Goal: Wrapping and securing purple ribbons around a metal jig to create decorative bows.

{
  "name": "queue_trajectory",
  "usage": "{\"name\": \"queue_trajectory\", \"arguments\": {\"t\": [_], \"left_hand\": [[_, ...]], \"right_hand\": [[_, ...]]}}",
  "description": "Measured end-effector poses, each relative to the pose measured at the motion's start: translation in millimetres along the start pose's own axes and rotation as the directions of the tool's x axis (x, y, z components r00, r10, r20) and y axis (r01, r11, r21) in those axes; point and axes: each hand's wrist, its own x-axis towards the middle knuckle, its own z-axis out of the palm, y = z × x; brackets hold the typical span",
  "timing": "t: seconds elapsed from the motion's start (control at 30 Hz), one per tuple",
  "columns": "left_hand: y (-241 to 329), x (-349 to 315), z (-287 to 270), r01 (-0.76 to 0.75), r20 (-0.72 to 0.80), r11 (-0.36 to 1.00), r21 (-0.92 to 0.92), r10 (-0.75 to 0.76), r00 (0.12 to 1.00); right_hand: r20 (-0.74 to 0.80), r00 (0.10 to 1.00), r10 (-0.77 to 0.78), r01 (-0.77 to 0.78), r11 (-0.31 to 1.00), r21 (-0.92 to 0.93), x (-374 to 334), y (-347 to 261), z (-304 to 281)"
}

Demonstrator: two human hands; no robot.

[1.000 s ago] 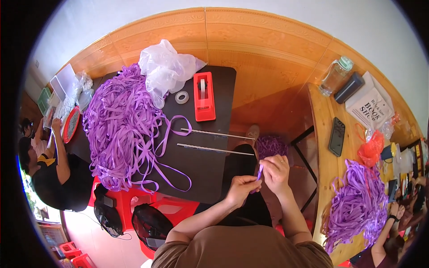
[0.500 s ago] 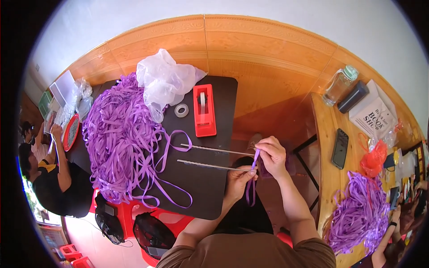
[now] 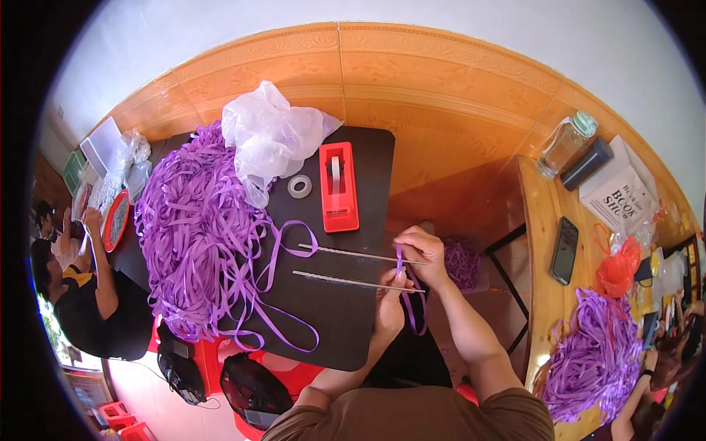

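Two thin metal rods (image 3: 346, 279) run roughly parallel, left to right, from above the black table past its right edge. A narrow purple ribbon (image 3: 399, 256) is stretched between my hands at the rods, and a loop of it hangs below on the right. My right hand (image 3: 423, 253) pinches the ribbon by the far rod. Closed fingers of my left hand (image 3: 390, 303) pinch it at the near rod. How the ribbon passes round the rods is too small to make out. A large heap of purple ribbon (image 3: 195, 235) covers the table's left part.
On the black table (image 3: 338, 323) are a red tape dispenser (image 3: 340, 213), a tape roll (image 3: 299, 187) and a white plastic bag (image 3: 265, 132). A wooden table (image 3: 540, 294) at right bears a phone (image 3: 564, 251) and more purple ribbon (image 3: 592, 360). Other people sit at both sides.
Both hands have moved left along the rods with the ribbon, and the rods' right ends now show beyond my fingers. A container of purple ribbon below has come into clearer view.
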Motion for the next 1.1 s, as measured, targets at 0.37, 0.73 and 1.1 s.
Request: {"name": "queue_trajectory", "arguments": {"t": [0.37,0.73,1.1], "left_hand": [[4.9,-7.6,-5.2,0.005,0.073,1.000,-0.022,-0.003,0.997],[10.4,-7.8,1.1,0.026,0.072,0.997,-0.074,-0.021,0.997],[4.2,-17.4,-9.9,0.048,0.061,0.998,-0.049,-0.045,0.997]], "right_hand": [[-0.082,0.994,0.069,-0.070,0.998,-0.009,-11.6,0.1,21.8],[-0.319,0.947,0.031,0.001,0.995,0.098,7.3,0.0,37.6],[-0.155,0.978,0.142,-0.149,0.988,-0.036,-60.9,29.0,34.9]]}}
